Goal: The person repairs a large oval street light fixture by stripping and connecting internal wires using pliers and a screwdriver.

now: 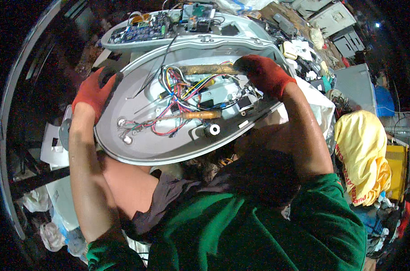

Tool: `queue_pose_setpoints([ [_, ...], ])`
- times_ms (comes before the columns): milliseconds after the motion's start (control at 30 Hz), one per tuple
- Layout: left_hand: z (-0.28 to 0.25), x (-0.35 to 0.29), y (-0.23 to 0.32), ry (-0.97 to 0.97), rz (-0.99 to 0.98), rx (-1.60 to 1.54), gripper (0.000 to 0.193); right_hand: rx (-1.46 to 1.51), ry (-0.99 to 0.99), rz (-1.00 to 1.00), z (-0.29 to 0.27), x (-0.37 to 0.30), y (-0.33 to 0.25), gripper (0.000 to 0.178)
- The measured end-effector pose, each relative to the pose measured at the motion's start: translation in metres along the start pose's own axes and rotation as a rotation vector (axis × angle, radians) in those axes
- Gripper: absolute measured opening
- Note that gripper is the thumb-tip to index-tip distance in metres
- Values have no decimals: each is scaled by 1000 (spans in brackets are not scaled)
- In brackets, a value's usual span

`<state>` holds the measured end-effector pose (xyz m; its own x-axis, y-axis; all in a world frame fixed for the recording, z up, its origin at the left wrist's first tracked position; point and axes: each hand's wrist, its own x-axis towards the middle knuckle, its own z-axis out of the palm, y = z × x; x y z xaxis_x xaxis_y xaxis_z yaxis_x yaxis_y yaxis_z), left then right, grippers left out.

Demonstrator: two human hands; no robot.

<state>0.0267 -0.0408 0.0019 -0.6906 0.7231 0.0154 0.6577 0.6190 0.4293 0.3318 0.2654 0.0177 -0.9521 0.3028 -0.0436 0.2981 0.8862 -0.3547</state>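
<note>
An oval grey plastic housing [137, 151], open side up, lies tilted over my lap. My left hand [94, 92], in a red and black glove, is closed on its left rim. My right hand [266, 74], gloved alike, is over the far right part, its fingers curled round the end of a brown wooden stick [207, 69]; whether the stick has a tool head is hidden. Coloured wires [175, 88] spread across the inside, among small dark parts. Below them lies a wooden handle [200, 115] with a thin shaft to its left. A white ring [215, 129] shows near the front rim.
Beyond the housing, joined by hinges, is a matching grey shell [119, 44] carrying a blue circuit board [144, 30]. To the right are piled scrap parts, a white plastic bag [320, 101], a yellow sack [360, 149] and a yellow box [396, 167]. White panels [56, 140] stand at left.
</note>
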Motion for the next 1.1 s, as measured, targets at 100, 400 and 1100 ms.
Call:
queue_pose_setpoints([
  [100, 0, -2, 12, 145, 26, -4, 46, -32, -45, 110, -18, -3, 24, 21],
  [400, 3, 3, 9, 127, 81, -147, 44, -77, -259, 146, -41, 7, 62, 33],
  [1100, -9, -5, 32, -233, -47, 178, 56, -105, -380, 240, 19, 23, 133, 56],
])
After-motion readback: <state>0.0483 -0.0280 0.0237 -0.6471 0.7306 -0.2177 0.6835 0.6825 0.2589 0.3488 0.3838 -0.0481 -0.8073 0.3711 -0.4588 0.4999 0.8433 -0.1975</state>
